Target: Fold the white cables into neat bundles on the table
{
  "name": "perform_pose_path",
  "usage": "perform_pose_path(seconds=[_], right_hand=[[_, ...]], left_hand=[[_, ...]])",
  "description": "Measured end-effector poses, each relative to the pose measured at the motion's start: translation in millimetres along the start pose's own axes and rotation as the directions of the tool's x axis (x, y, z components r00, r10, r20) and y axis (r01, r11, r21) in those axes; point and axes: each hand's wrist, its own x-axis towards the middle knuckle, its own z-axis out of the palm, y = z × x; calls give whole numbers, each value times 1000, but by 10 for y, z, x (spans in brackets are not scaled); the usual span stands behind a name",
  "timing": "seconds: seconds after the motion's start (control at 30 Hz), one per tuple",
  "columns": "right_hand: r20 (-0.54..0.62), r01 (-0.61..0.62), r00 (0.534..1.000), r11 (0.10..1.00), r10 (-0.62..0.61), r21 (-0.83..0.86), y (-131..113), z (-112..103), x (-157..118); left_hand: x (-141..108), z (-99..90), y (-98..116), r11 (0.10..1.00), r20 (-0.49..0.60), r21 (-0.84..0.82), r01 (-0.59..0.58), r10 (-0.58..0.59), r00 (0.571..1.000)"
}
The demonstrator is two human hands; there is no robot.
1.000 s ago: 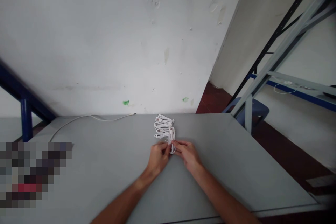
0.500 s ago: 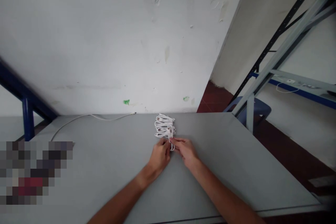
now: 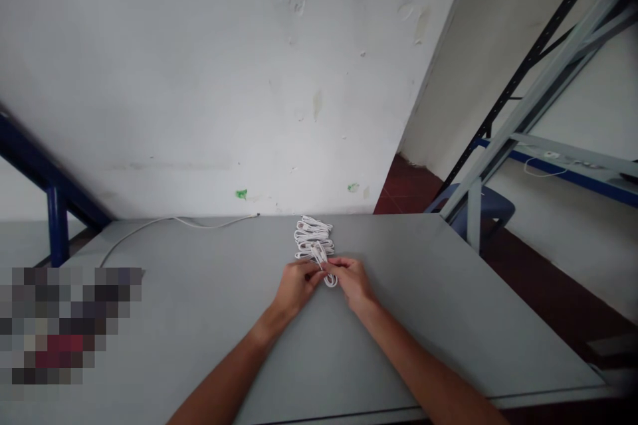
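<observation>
Between my two hands is a white cable folded into a narrow coil, tilted with its top leaning left. My left hand pinches its middle from the left, fingers closed. From the right, my right hand grips the same spot, thumb and fingertips pressed on the coil. Just behind, several more coiled white cables lie in a column on the grey table, reaching toward the wall. The upper end of the held coil overlaps the nearest of them in view. My fingertips partly hide the coil's middle.
A single pale cable curves along the back left of the grey table. The white wall borders its far edge. Blue posts stand left; a pixelated patch covers the left corner. A blue chair and metal frame are right.
The held coil has turned from nearly upright to leaning, its lower loop swinging right. My left hand has shifted slightly left and up, still pinching. The column of cables stays in place.
</observation>
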Motion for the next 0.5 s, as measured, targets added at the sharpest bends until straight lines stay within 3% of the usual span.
perform_pose_path(seconds=[0.13, 0.23, 0.37, 0.5], right_hand=[[39, -58, 998, 996, 56, 67, -41, 1, -18], [69, -86, 994, 992, 80, 95, -72, -3, -34], [111, -103, 990, 990, 93, 92, -99, -20, -53], [148, -91, 985, 995, 83, 48, -95, -36, -70]], left_hand=[[-24, 19, -8, 998, -137, 23, 60, -56, 989], [-39, 59, -27, 999, -203, 40, 36, -27, 979], [-38, 76, -35, 994, -126, 104, -39, 52, 991], [-46, 86, -18, 979, -37, 201, -43, 52, 998]])
